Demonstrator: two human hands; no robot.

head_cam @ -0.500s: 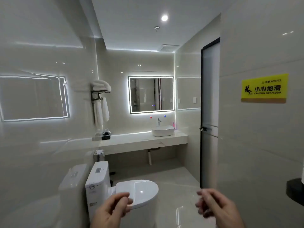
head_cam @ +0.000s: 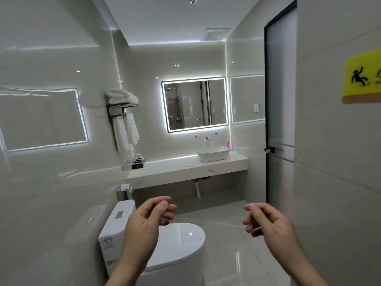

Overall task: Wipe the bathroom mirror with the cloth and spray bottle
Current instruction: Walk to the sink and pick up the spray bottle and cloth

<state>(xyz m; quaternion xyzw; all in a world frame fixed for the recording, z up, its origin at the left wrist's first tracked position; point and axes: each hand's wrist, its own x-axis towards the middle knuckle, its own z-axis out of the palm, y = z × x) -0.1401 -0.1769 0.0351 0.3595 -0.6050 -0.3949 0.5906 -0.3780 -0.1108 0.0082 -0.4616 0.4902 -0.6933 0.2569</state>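
Head view shows my left hand (head_cam: pixel 144 221) and right hand (head_cam: pixel 268 223) loosely curled, fingers holding nothing, mirror (head_cam: pixel 195 104) well apart above the bench (head_cam: pixel 185 168); cloth and spray bottle unidentified, risking a dry, streaky wipe.

A white basin (head_cam: pixel 212 153) sits on the pale counter (head_cam: pixel 185 168) at the far wall, toward its right end. A tap (head_cam: pixel 207 141) rises just behind the basin, and a pink bottle (head_cam: pixel 227 143) stands to the basin's right, by the wall. At the counter's left end is a black tray (head_cam: pixel 137 163) with glasses. Above that end, a towel rack (head_cam: pixel 121 112) holds folded and hanging white towels. Below and nearer than the counter stands a white toilet (head_cam: pixel 165 240), lid down. Right of the counter is a dark-framed door (head_cam: pixel 280 100); further right, a yellow sign (head_cam: pixel 362 76) on the wall.
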